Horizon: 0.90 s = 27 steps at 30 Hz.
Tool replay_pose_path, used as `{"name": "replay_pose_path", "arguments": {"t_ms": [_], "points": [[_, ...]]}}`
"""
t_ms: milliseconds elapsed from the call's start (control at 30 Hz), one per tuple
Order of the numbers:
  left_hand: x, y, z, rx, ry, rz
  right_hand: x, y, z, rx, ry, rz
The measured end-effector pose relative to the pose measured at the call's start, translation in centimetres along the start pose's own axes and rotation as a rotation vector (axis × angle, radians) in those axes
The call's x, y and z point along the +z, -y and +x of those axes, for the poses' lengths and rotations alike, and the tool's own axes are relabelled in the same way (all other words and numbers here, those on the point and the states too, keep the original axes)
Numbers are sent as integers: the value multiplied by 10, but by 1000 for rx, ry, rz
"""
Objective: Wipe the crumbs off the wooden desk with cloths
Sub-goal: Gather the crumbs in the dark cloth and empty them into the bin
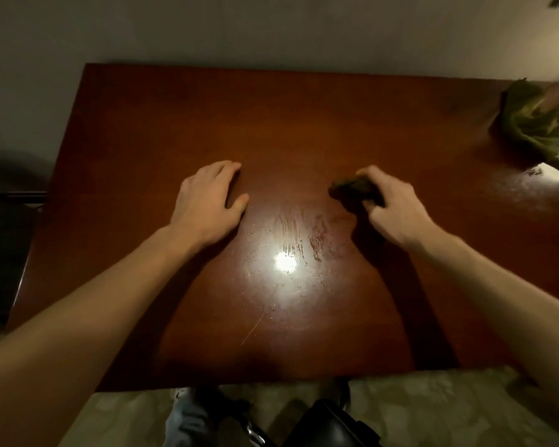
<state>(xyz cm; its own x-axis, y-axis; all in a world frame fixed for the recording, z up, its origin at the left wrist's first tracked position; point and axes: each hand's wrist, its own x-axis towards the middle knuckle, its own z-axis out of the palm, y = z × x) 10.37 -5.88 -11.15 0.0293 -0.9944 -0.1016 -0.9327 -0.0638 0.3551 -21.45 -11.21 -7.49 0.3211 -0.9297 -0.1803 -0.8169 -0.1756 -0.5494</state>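
- Our right grip [397, 211] holds a small dark bunched cloth [352, 188] on the glossy reddish-brown wooden bench [142, 124], just beyond the pale scattered crumbs [304, 246].
- Our left grip [207, 201] rests flat, holding nothing.
- We judge overlapping strokes toward one edge, under even pressure, sweep best.
- A crumpled green cloth [530, 124] lies far right.
- We read no brand or writing.

Desk [162, 130]: I see reddish-brown wood.
Middle cloth [352, 188]: dark olive-brown.
Far-right corner cloth [530, 124]: olive green.
Crumbs [317, 253]: pale specks.
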Motion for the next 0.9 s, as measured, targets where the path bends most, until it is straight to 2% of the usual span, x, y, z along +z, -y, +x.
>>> {"name": "replay_pose_path", "arguments": {"t_ms": [133, 333, 467, 533, 667, 800, 900], "points": [[10, 10, -6, 30, 9, -11, 37, 6, -19, 36, -44, -114], [8, 9, -9, 8, 20, -168, 102, 70, -39, 8, -50, -110], [-4, 9, -15, -47, 13, -312, 141, 120, -51, -132, -33, -10], [-12, 17, -19, -43, 71, -310, 151, 134, -50, -166, -39, 42], [-19, 39, -29, 64, 175, -164, 107, 119, -31, 178, -285, 267], [0, 33, -35, 116, 88, -77, 24, 43, 4, 340, -547, 197], [22, 20, -39, 49, -2, -27, -13, -17, 23, 471, -511, 133]]}}
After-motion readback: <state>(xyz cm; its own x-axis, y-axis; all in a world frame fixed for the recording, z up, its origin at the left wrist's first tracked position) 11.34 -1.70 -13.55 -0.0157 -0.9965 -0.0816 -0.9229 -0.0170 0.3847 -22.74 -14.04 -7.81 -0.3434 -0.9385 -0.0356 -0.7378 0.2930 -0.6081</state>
